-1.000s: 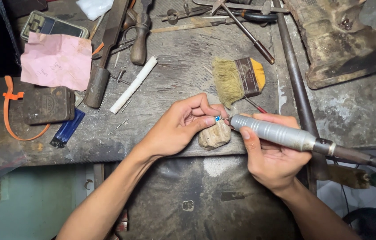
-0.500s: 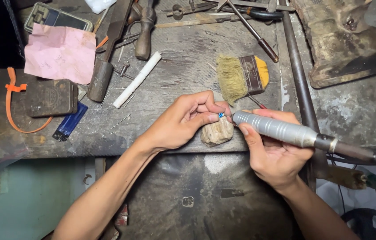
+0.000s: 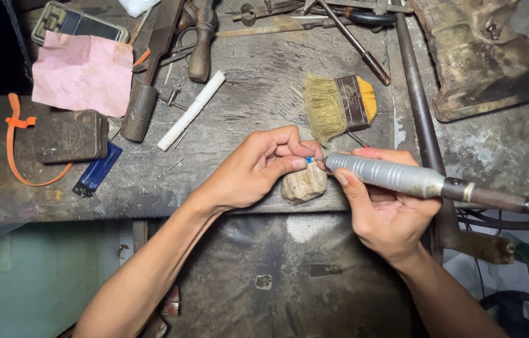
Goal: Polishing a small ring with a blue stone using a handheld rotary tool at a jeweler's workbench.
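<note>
While a small blue stone (image 3: 309,160) is pinched in the left hand (image 3: 258,169) over a peg (image 3: 304,184) at the desk (image 3: 252,119) edge, a grey handpiece (image 3: 389,176) is gripped by the right hand (image 3: 386,209), its tip at the stone, near a brush (image 3: 339,106).

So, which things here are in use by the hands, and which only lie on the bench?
In use:
- left hand pinching a small blue piece
- right hand holding the grey rotary handpiece
- wooden peg under the piece

Lying about:
- brush
- pink paper
- white stick
- blue lighter
- dark tin
</note>
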